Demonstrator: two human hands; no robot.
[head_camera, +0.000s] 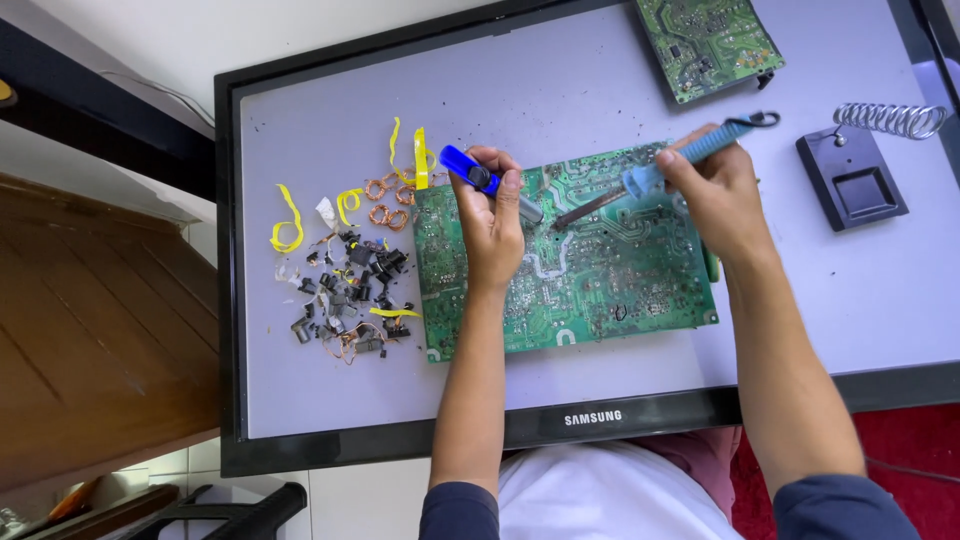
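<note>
I was working on a flat TV laid face up, its pale screen serving as my bench. On it lay the green board, solder side up and a little tilted, near the middle of the screen; a second board sat well apart at the far edge, partly out of view. To the right stood the black iron stand with its wire coil, empty, since the iron was in my hand. Left of the board lay the pile of parts: small dark components, copper coils and yellow tape strips, apparently already off a board, so I judged a good share of the stripping done. The board itself still looked densely covered with joints, so much seemed left. My right hand was wrapped firmly around the blue handle of the iron, its tip resting on the board near the upper middle. My left hand was closed around the pump, a blue-bodied solder sucker, thumb on top, its nozzel held just beside the iron's tip. Both hands were full, each gripping its tool tightly. I could not tell whether the joint under the tip had melted, nor which component it belonged to on the hidden side.
</note>
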